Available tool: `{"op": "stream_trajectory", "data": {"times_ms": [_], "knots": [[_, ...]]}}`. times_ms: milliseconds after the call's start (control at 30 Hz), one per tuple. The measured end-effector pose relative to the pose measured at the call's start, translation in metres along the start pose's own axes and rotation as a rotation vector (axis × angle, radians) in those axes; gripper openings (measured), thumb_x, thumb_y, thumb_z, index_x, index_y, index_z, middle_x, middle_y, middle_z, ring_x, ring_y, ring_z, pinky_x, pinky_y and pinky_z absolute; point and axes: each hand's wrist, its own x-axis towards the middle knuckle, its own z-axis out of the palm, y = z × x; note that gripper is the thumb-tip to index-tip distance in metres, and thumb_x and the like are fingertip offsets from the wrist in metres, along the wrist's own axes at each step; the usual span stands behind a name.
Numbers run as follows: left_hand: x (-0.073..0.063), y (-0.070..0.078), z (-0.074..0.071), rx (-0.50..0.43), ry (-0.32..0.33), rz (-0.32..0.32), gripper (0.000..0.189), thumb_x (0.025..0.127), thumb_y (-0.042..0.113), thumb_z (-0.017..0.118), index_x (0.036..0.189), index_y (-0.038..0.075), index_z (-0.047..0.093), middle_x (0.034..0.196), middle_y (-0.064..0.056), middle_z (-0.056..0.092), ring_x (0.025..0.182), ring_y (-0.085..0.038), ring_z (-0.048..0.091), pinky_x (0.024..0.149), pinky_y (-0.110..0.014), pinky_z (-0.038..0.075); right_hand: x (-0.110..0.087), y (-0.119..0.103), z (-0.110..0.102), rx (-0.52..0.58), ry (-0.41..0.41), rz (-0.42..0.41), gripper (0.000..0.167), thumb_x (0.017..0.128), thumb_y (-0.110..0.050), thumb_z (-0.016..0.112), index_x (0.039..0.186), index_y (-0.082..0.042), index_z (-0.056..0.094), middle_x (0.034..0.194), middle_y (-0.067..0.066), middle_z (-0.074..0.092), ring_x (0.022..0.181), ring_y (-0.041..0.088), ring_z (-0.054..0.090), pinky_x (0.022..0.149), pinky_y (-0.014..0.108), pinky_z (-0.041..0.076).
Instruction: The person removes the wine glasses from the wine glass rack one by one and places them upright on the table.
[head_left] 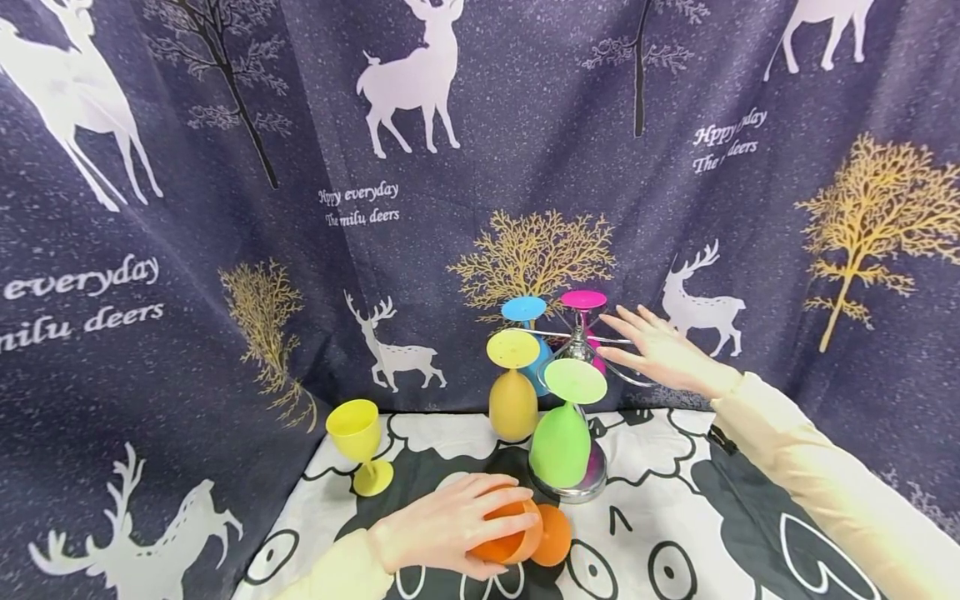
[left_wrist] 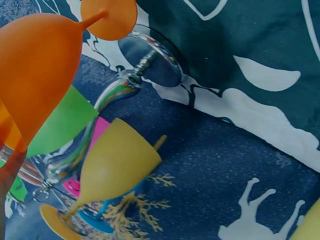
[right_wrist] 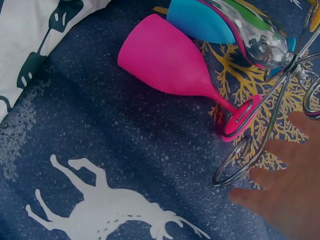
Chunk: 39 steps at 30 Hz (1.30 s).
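Left hand (head_left: 461, 518) gripping a tilted orange plastic goblet (head_left: 529, 537) in front of a shiny chrome metal rack (head_left: 577, 348).
Right hand (head_left: 663, 350) has its fingers spread, close to the right of the rack's top; a yellow plastic goblet (head_left: 360, 433) stands upright left of the rack.

The left hand (head_left: 457, 525) is curled low in front; the right hand (head_left: 667, 350) is raised and splayed.

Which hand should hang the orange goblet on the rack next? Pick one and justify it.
Left, most likely: the left hand holds the orange goblet, in front of the rack. The right hand, fingers spread by the rack's upper arms, has no goblet in its grip.
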Motion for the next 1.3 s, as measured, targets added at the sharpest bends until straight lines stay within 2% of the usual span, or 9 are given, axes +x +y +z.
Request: {"op": "stream_trajectory", "data": {"times_ms": [167, 267, 333, 400, 500, 633, 867, 1100, 1300], "knots": [[-0.01, -0.001, 0.002, -0.023, 0.011, -0.031, 0.062, 0.079, 0.043, 0.063, 0.132, 0.017, 0.045, 0.134, -0.002, 0.038, 0.119, -0.021, 0.036, 0.088, -0.032, 0.036, 0.001, -0.002, 0.0, 0.027, -0.054, -0.025, 0.067, 0.091, -0.055, 0.036, 0.142, -0.011, 0.029, 0.145, 0.019, 0.017, 0.129, 0.043, 0.001, 0.094, 0.065, 0.003], [-0.016, -0.002, 0.002, -0.056, 0.009, -0.047, 0.061, 0.079, 0.04, 0.065, 0.132, 0.015, 0.046, 0.134, -0.003, 0.038, 0.119, -0.022, 0.036, 0.092, -0.032, 0.034, -0.002, -0.001, -0.002, -0.04, -0.086, -0.13, 0.055, 0.096, -0.041, 0.036, 0.139, -0.007, 0.035, 0.141, 0.022, 0.024, 0.127, 0.047, 0.008, 0.093, 0.065, 0.005], [-0.02, -0.003, 0.001, -0.06, 0.003, -0.059, 0.061, 0.08, 0.041, 0.064, 0.133, 0.015, 0.044, 0.134, -0.004, 0.037, 0.119, -0.022, 0.036, 0.095, -0.032, 0.031, -0.003, 0.0, -0.003, -0.134, -0.1, -0.24, 0.046, 0.098, -0.028, 0.038, 0.137, -0.003, 0.038, 0.139, 0.023, 0.028, 0.125, 0.051, 0.012, 0.093, 0.066, 0.009], [-0.023, -0.004, 0.0, -0.06, 0.0, -0.074, 0.061, 0.081, 0.041, 0.063, 0.133, 0.015, 0.044, 0.134, -0.004, 0.037, 0.119, -0.022, 0.036, 0.097, -0.032, 0.03, -0.003, 0.0, -0.003, -0.158, -0.112, -0.274, 0.044, 0.098, -0.024, 0.037, 0.137, -0.002, 0.037, 0.139, 0.024, 0.029, 0.124, 0.052, 0.012, 0.093, 0.066, 0.009], [-0.029, -0.007, -0.001, -0.04, -0.001, -0.098, 0.059, 0.082, 0.044, 0.06, 0.132, 0.016, 0.044, 0.133, -0.004, 0.037, 0.119, -0.023, 0.036, 0.096, -0.034, 0.032, -0.001, 0.0, -0.003, -0.112, -0.145, -0.206, 0.05, 0.099, -0.034, 0.033, 0.14, -0.004, 0.032, 0.141, 0.023, 0.025, 0.126, 0.05, 0.008, 0.094, 0.064, 0.007], [-0.035, -0.013, -0.001, -0.056, 0.009, -0.132, 0.06, 0.079, 0.041, 0.066, 0.13, 0.015, 0.048, 0.133, -0.005, 0.038, 0.119, -0.023, 0.036, 0.094, -0.035, 0.034, 0.002, -0.001, -0.003, -0.034, -0.16, -0.069, 0.06, 0.097, -0.047, 0.027, 0.143, -0.008, 0.026, 0.143, 0.021, 0.021, 0.128, 0.045, 0.003, 0.095, 0.063, 0.002], [-0.045, -0.026, 0.003, -0.009, 0.024, -0.142, 0.061, 0.076, 0.039, 0.069, 0.128, 0.013, 0.05, 0.128, -0.008, 0.043, 0.115, -0.025, 0.039, 0.09, -0.038, 0.038, -0.001, 0.001, -0.002, -0.064, -0.145, -0.1, 0.057, 0.098, -0.042, 0.027, 0.142, -0.005, 0.028, 0.142, 0.023, 0.022, 0.127, 0.047, 0.005, 0.095, 0.064, 0.005], [-0.054, -0.039, 0.007, 0.018, -0.006, -0.208, 0.057, 0.075, 0.038, 0.069, 0.124, 0.012, 0.054, 0.125, -0.008, 0.045, 0.114, -0.025, 0.04, 0.089, -0.039, 0.038, -0.004, 0.001, -0.003, -0.109, -0.132, -0.181, 0.05, 0.1, -0.032, 0.03, 0.14, -0.002, 0.029, 0.142, 0.025, 0.02, 0.126, 0.05, 0.008, 0.094, 0.065, 0.008], [-0.064, -0.05, 0.009, 0.095, -0.024, -0.241, 0.059, 0.076, 0.04, 0.068, 0.126, 0.013, 0.052, 0.124, -0.009, 0.046, 0.113, -0.026, 0.041, 0.088, -0.041, 0.039, -0.003, 0.001, -0.002, -0.104, -0.133, -0.162, 0.052, 0.1, -0.035, 0.028, 0.141, -0.003, 0.027, 0.142, 0.024, 0.019, 0.126, 0.049, 0.006, 0.094, 0.064, 0.007]]}}
